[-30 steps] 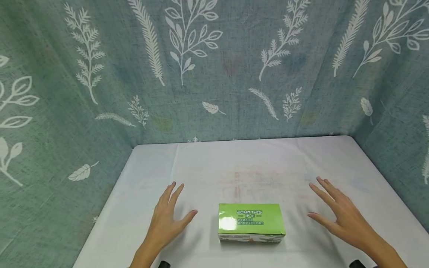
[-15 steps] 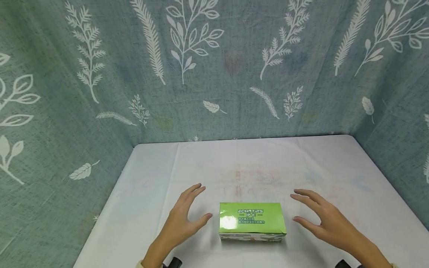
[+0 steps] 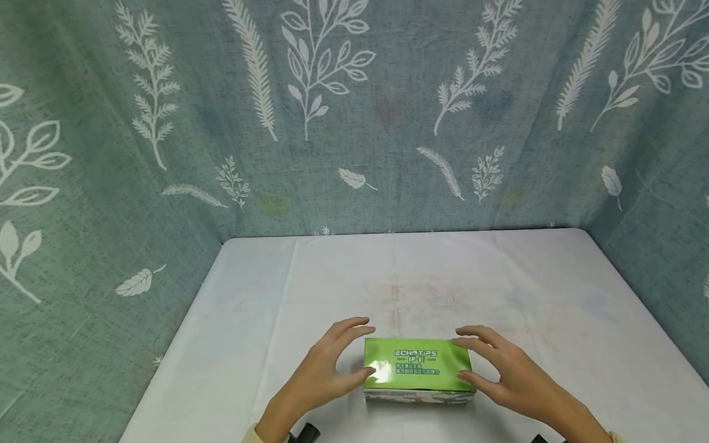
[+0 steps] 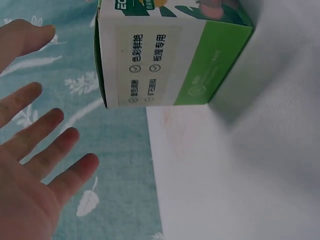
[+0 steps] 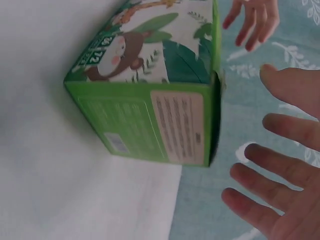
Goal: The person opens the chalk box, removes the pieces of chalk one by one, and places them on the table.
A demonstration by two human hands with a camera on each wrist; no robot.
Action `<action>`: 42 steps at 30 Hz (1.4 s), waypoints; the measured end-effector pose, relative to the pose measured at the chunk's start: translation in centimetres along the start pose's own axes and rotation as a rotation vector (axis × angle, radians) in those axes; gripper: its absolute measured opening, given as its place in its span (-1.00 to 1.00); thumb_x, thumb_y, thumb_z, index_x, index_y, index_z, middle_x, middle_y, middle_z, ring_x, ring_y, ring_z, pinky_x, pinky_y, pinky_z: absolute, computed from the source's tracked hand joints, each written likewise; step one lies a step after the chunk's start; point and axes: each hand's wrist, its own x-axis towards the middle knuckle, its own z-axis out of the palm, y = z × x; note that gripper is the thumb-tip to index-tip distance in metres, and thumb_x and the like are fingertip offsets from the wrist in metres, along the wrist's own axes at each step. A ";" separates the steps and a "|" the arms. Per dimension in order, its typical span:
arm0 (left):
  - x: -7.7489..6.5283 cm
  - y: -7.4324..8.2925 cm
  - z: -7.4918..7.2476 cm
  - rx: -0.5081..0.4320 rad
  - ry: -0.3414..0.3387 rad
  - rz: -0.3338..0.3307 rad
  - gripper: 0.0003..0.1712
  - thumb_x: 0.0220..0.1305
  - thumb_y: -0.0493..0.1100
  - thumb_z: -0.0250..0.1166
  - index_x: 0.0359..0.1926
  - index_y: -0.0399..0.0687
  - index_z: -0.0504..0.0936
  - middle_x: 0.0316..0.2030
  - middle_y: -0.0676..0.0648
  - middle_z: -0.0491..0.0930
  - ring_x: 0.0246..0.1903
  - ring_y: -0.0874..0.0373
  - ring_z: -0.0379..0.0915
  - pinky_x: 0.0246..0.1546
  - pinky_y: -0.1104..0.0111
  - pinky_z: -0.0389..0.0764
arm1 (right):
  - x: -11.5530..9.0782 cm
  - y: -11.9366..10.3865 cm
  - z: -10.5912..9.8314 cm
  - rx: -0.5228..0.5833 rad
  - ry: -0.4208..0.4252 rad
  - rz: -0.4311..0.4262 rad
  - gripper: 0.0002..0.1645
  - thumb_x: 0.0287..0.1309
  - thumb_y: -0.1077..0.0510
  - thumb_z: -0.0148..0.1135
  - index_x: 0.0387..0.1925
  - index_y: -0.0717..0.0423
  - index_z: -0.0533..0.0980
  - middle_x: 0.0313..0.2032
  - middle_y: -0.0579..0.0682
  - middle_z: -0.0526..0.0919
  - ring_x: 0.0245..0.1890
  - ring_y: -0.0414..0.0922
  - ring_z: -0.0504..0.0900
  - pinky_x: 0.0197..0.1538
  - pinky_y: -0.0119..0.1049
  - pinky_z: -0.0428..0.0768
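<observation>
A green cardboard box (image 3: pixel 418 364) with white lettering on its lid lies on the white-covered table. My left hand (image 3: pixel 332 363) hovers at the box's left end, thumb and fingers spread. On the opposite end my right hand (image 3: pixel 501 372) is held the same way, its fingertips over the lid's edge in the head view. The left wrist view shows a printed end of the box (image 4: pixel 165 60) apart from the left hand (image 4: pixel 35 150). In the right wrist view a gap separates the right hand (image 5: pixel 280 170) from the box (image 5: pixel 145 120), whose long side has a cartoon animal print.
The white cloth (image 3: pixel 310 283) covers the table, with faint reddish stains behind the box. A green curtain (image 3: pixel 388 172) with white leaf prints rises at the table's back and along both sides.
Both hands have moved inward from either side towards the box's two ends. The box stays at the same place on the table.
</observation>
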 end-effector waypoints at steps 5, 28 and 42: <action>0.3 0.3 0.8 0.010 -0.100 -0.024 -0.29 0.03 0.03 0.44 0.24 0.27 0.41 0.26 0.18 0.30 0.24 0.20 0.24 0.09 0.12 0.49 | 0.1 -0.3 1.0 0.031 -0.066 -0.017 -0.51 0.03 -0.09 0.40 0.03 -0.15 0.54 0.09 -0.17 0.46 -0.07 -0.20 0.55 -0.18 -0.27 0.63; 1.7 3.3 1.3 0.344 -0.338 -0.003 -0.30 -0.24 -0.22 0.38 0.07 -0.23 0.47 0.20 -0.19 0.39 0.24 0.01 0.26 0.07 0.23 0.52 | 2.8 -2.1 0.2 -0.021 -0.496 0.088 -0.18 -0.29 0.26 0.35 0.18 -0.01 0.39 0.21 0.07 0.26 0.09 0.02 0.41 -0.09 -0.16 0.58; 1.9 2.6 1.0 0.272 -0.301 0.005 -0.35 -0.28 -0.20 0.31 0.02 -0.16 0.57 0.16 -0.15 0.45 0.18 0.05 0.33 0.11 0.23 0.48 | 0.2 -1.3 1.9 0.097 -0.153 0.084 -0.18 -0.40 0.41 0.16 0.13 0.09 0.42 0.25 0.02 0.36 0.14 0.02 0.47 -0.14 -0.32 0.52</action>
